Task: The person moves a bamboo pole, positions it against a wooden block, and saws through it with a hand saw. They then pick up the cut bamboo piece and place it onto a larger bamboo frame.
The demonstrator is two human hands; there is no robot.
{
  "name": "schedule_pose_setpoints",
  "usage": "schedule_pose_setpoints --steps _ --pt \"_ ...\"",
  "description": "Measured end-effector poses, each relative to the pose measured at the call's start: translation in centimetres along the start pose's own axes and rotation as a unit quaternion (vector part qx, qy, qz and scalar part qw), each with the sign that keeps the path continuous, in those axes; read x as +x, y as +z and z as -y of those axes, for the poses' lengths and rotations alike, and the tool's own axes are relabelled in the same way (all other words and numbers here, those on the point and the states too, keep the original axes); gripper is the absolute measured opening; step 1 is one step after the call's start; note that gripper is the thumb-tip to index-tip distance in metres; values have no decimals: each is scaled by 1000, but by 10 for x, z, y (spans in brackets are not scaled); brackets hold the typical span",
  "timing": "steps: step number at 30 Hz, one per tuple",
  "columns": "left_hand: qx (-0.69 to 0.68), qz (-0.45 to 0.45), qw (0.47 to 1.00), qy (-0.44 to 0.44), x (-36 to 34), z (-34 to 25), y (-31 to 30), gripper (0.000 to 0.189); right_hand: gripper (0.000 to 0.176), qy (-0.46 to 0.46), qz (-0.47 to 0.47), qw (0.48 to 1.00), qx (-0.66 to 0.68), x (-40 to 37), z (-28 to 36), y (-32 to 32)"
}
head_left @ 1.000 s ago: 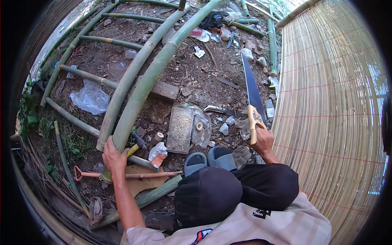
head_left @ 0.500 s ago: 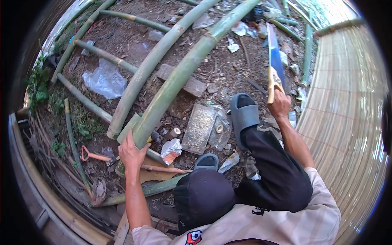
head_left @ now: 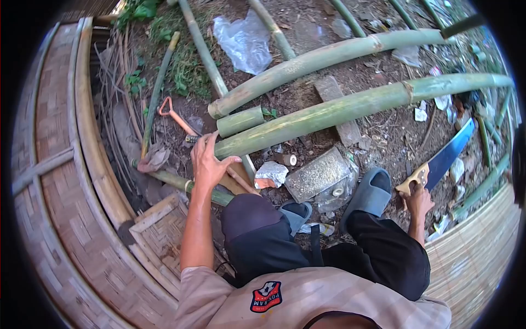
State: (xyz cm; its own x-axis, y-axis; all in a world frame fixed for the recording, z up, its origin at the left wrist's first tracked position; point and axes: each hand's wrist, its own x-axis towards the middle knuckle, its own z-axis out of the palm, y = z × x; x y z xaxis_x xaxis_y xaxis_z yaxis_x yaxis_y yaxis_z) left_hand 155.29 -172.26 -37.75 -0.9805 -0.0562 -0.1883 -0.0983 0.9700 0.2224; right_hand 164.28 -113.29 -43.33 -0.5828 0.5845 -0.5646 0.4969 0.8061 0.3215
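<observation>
My left hand (head_left: 205,163) cups the near cut end of a thick green bamboo pole (head_left: 329,112), its thumb spread along the underside. Beside that end lies a short cut length of bamboo (head_left: 241,122). My right hand (head_left: 417,200) is closed round the wooden handle of a handsaw (head_left: 448,156) with a blue-tinted blade. The saw is held low over the ground, pointing up and right, apart from the pole.
A second bamboo pole (head_left: 329,57) lies beyond, thinner poles meeting it. A sawdust-covered block (head_left: 318,174) and brick (head_left: 337,109) sit near my sandals (head_left: 371,194). An orange-handled tool (head_left: 176,116) lies left, near a woven bamboo panel (head_left: 52,148). Plastic sheeting (head_left: 244,44) lies beyond.
My view has turned left, showing more woven panel. My left hand stays at the pole's end, now more at its tip. The saw in my right hand is tilted further to the right.
</observation>
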Motion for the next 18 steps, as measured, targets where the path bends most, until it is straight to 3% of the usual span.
schedule_pose_setpoints --steps 1,2,4,5,7,8,9,11,12,16,18 --pt "2 -3 1000 -13 -7 6 3 95 70 -7 -1 1000 27 0 15 -19" --pt "7 -58 997 -46 -16 15 8 94 64 -71 -95 991 64 5 25 -23" --pt "-13 -135 981 -139 -31 15 11 85 57 -251 -304 909 139 16 58 -39" --pt "-12 -138 979 -151 -37 18 14 85 57 -312 -333 874 167 16 83 -57" --pt "-11 -236 934 -268 -47 30 23 73 64 -431 -390 787 206 14 133 -92" --pt "-165 -216 894 -355 -49 36 24 59 72 -471 -383 762 226 13 153 -103" --pt "-163 -224 889 -365 -54 45 29 59 72 -483 -382 754 227 12 171 -114" --pt "-314 -213 838 -392 -62 61 38 48 78 -554 -376 726 156 12 201 -131" --pt "-296 -198 852 -384 -64 64 37 39 82 -573 -332 736 141 21 213 -126" --pt "-375 -199 799 -427 -67 72 49 35 84 -583 -320 735 133 29 220 -119" --pt "-353 -184 811 -429 -68 74 44 36 83 -582 -320 735 139 27 219 -118"
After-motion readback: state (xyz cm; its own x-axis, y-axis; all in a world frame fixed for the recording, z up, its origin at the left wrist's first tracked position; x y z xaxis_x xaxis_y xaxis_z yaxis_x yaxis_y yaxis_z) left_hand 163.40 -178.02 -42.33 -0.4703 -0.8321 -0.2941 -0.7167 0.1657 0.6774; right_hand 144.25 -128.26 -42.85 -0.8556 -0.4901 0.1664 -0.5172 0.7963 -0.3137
